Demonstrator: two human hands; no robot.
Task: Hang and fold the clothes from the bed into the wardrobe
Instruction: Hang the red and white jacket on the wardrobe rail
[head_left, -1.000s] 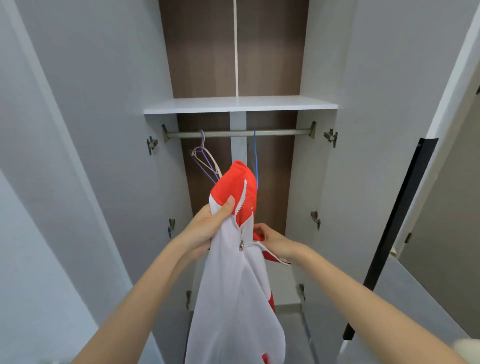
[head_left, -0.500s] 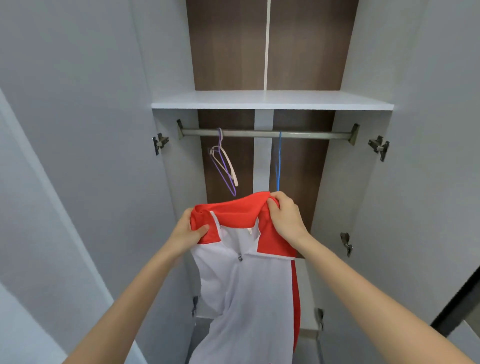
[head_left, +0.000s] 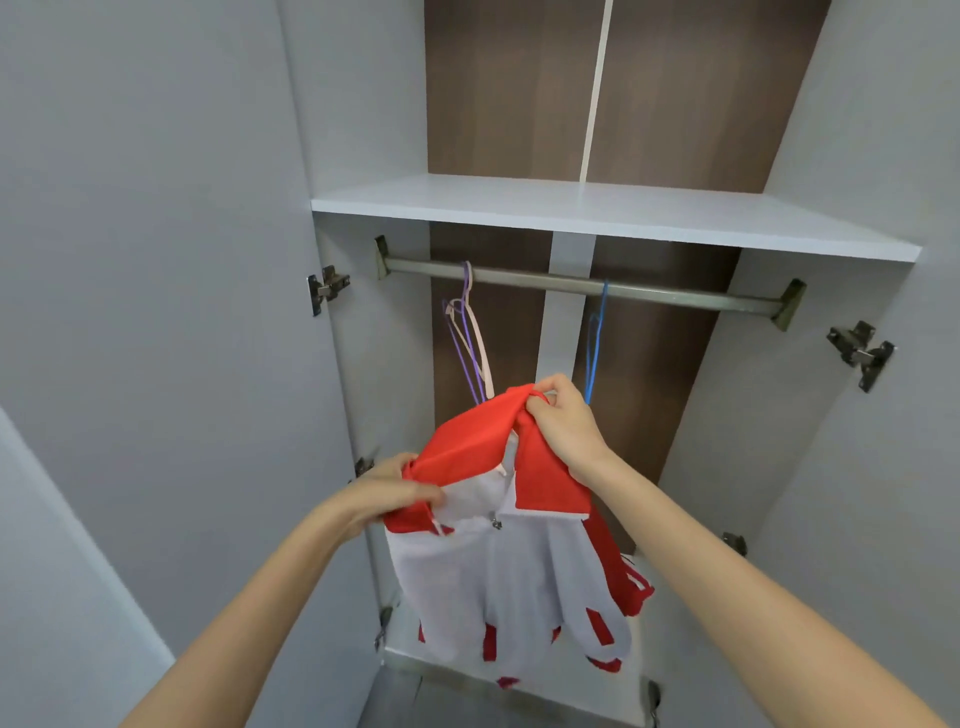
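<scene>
A red and white zip jacket (head_left: 498, 571) hangs in front of the open wardrobe, held up by both hands at its red shoulders. My left hand (head_left: 395, 491) grips the left shoulder edge, lower down. My right hand (head_left: 563, 421) pinches the red collar higher up, just below the rail. The metal rail (head_left: 576, 285) carries purple and pale hangers (head_left: 470, 338) at its left and a blue hanger (head_left: 595, 338) near the middle, right behind my right hand.
A white shelf (head_left: 597, 213) runs above the rail. The wardrobe's grey doors (head_left: 156, 312) stand open on both sides, with metal hinges (head_left: 860, 353) sticking out. The brown back panel (head_left: 509, 93) lies behind. The wardrobe's floor shows below the jacket.
The jacket has been lifted closer to the rail. My right hand rose with the collar toward the blue hanger, and my left hand dropped lower on the left shoulder. The view moved nearer the wardrobe.
</scene>
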